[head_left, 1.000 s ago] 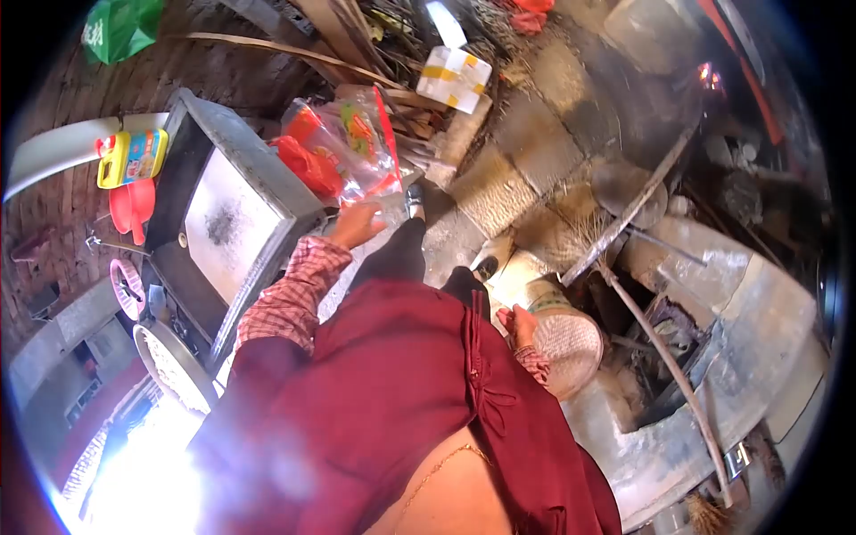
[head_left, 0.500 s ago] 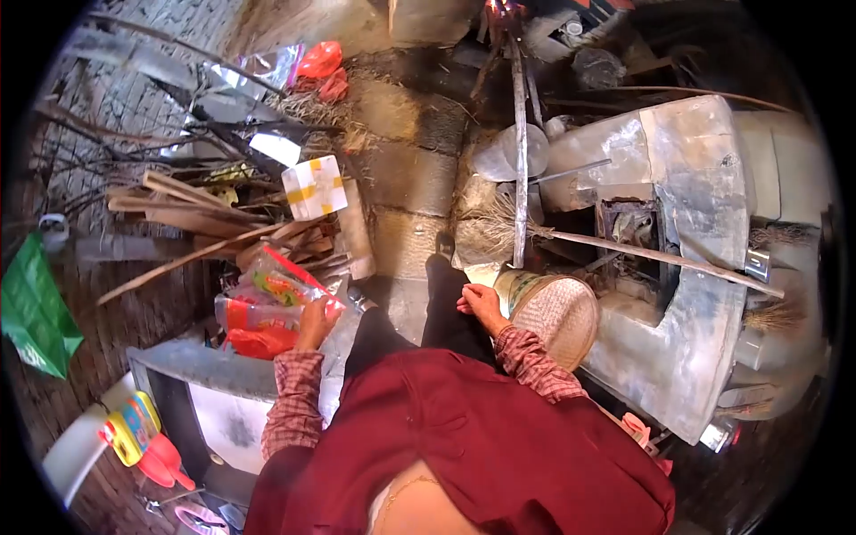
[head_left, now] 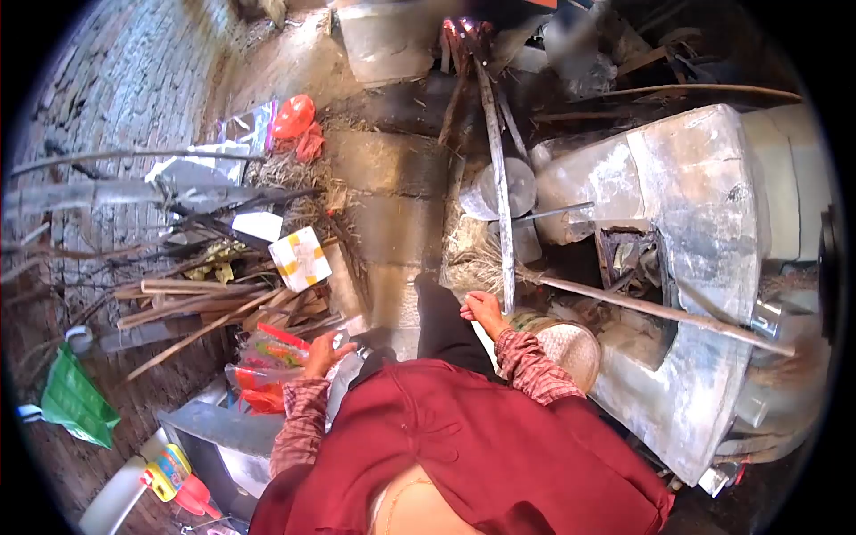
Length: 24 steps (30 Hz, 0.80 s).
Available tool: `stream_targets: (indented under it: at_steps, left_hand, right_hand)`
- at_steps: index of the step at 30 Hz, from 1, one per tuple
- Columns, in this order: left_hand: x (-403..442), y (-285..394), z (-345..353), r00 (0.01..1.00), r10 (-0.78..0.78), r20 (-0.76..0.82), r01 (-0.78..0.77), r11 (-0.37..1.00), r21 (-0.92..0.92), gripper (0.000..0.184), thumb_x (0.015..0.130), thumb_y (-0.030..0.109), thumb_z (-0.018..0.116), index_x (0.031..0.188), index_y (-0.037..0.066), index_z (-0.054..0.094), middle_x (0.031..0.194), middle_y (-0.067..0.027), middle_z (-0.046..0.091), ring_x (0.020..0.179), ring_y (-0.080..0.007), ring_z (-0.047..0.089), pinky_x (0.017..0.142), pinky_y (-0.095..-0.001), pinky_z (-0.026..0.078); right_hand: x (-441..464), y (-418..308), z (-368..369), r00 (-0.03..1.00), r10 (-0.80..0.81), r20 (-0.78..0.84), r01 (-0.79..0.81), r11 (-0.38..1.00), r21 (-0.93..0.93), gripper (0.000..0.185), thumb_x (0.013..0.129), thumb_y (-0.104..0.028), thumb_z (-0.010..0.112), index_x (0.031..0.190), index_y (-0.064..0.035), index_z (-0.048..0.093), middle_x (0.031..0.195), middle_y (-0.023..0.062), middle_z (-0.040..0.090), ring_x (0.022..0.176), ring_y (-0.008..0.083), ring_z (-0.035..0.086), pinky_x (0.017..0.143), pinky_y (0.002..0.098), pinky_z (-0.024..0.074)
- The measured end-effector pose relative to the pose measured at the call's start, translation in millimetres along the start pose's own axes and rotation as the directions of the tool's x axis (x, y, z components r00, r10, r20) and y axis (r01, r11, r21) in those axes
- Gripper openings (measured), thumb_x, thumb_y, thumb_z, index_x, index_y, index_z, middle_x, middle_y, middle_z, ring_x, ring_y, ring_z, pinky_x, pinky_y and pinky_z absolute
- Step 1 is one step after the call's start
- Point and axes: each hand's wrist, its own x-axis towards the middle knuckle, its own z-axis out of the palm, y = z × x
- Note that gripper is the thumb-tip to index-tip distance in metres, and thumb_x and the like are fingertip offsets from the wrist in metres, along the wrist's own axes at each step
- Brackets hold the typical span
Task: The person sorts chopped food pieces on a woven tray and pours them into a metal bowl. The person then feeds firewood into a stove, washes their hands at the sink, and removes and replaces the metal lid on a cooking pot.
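My left hand (head_left: 323, 355) is low in front of me, its fingers apart and nothing seen in them. Beside and behind it are clear and red plastic bags (head_left: 259, 374), lying by the grey ledge (head_left: 223, 426); whether it touches them I cannot tell. My right hand (head_left: 484, 312) hangs at the other side with its fingers loosely curled in, no object visible in them. Nearest to it is a round woven basket (head_left: 568, 355), just right of the wrist. A long pale stick (head_left: 497, 178) ends close above that hand.
Firewood (head_left: 196, 299) and a taped white box (head_left: 300, 259) lie at the left. A stone stove (head_left: 695, 178) with a dark opening fills the right, a twig broom's handle (head_left: 660, 310) across it. Burning wood (head_left: 468, 34) glows far ahead. The stone floor path (head_left: 379, 223) runs between.
My view has shifted, with the stove fire and floor path showing further ahead. My left hand has opened its fingers near the plastic bags. My right hand stays by the basket.
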Motion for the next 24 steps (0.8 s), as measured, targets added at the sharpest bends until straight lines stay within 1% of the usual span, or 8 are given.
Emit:
stream_targets:
  at_steps: [3,5,6,10,18,19,22,24]
  left_hand:
    - [37.6,95.7,-20.7,0.998,0.048,0.041,-0.050,0.998,0.042,0.057,0.070,0.053,0.068,0.097,0.002,0.063,0.089,-0.0213,0.064,0.088,-0.0372,0.060,0.074,-0.0428,0.047]
    - [58.1,155.2,-44.9,0.982,0.181,0.053,-0.178,0.983,-0.052,0.052,0.072,0.050,0.067,0.093,0.003,0.062,0.085,-0.0210,0.063,0.084,-0.0375,0.060,0.070,-0.0438,0.046]
    - [73.0,172.9,-44.5,0.962,0.271,-0.025,-0.272,0.962,-0.034,0.048,0.073,0.048,0.067,0.090,0.003,0.062,0.083,-0.0210,0.061,0.082,-0.0374,0.059,0.069,-0.0445,0.045]
    - [126.5,216.3,-59.7,0.953,0.302,0.039,-0.303,0.953,0.023,0.058,0.072,0.045,0.069,0.105,-0.001,0.061,0.091,-0.0208,0.064,0.085,-0.0347,0.062,0.073,-0.0398,0.049]
    - [210.6,280.9,-105.4,0.947,0.319,0.036,-0.316,0.947,-0.058,0.062,0.070,0.051,0.069,0.103,-0.001,0.062,0.085,-0.0196,0.065,0.083,-0.0316,0.064,0.075,-0.0382,0.049]
    - [228.2,286.3,-108.3,0.893,0.450,-0.017,-0.450,0.891,-0.065,0.049,0.075,0.036,0.073,0.095,-0.006,0.059,0.070,-0.0079,0.062,0.065,-0.0123,0.056,0.059,-0.0288,0.046]
    - [276.8,324.9,-130.9,0.881,0.468,0.067,-0.468,0.883,-0.013,0.047,0.077,0.037,0.070,0.094,-0.005,0.060,0.064,-0.0089,0.058,0.061,-0.0137,0.052,0.057,-0.0311,0.044]
    - [309.1,355.2,-147.2,0.825,0.563,0.051,-0.564,0.825,0.018,0.046,0.076,0.038,0.070,0.090,-0.005,0.060,0.064,-0.0081,0.057,0.060,-0.0152,0.051,0.057,-0.0320,0.043]
  right_hand:
    - [5.0,-26.1,-51.7,0.998,0.021,-0.061,-0.017,0.998,0.068,0.031,0.088,-0.018,0.054,0.107,0.0059,0.054,0.082,0.0167,0.063,0.065,0.0216,0.064,0.060,0.0274,0.0554]
    - [8.8,-32.0,-80.7,0.994,0.014,-0.105,-0.006,0.997,0.073,0.030,0.088,-0.019,0.055,0.106,0.0053,0.055,0.082,0.0180,0.063,0.066,0.0233,0.065,0.061,0.0287,0.0559]
    - [10.0,-31.3,-95.8,0.990,0.022,-0.136,-0.008,0.995,0.099,0.030,0.087,-0.019,0.055,0.106,0.0052,0.055,0.082,0.0185,0.063,0.066,0.0241,0.065,0.061,0.0295,0.0560]
    - [11.3,-25.7,-138.0,0.970,0.038,-0.241,0.021,0.971,0.240,0.028,0.085,-0.017,0.055,0.100,0.0066,0.057,0.078,0.0188,0.064,0.064,0.0250,0.065,0.057,0.0313,0.0560]
    - [27.9,-50.6,-135.2,0.943,0.061,-0.327,0.052,0.944,0.325,0.026,0.085,-0.014,0.052,0.095,0.0092,0.058,0.076,0.0182,0.063,0.063,0.0243,0.065,0.058,0.0313,0.0565]
    - [33.2,-57.3,-131.8,0.940,0.059,-0.335,0.063,0.937,0.344,0.025,0.085,-0.014,0.053,0.095,0.0092,0.058,0.077,0.0181,0.063,0.064,0.0241,0.065,0.058,0.0313,0.0564]
    - [62.5,-73.5,-121.1,0.950,0.016,-0.313,0.127,0.893,0.431,0.026,0.086,-0.015,0.054,0.096,0.0092,0.058,0.076,0.0172,0.063,0.063,0.0239,0.064,0.058,0.0314,0.0555]
    - [81.4,-95.7,-109.0,0.941,0.036,-0.336,0.135,0.870,0.474,0.026,0.086,-0.017,0.054,0.095,0.0076,0.059,0.076,0.0164,0.063,0.064,0.0233,0.064,0.058,0.0304,0.0543]
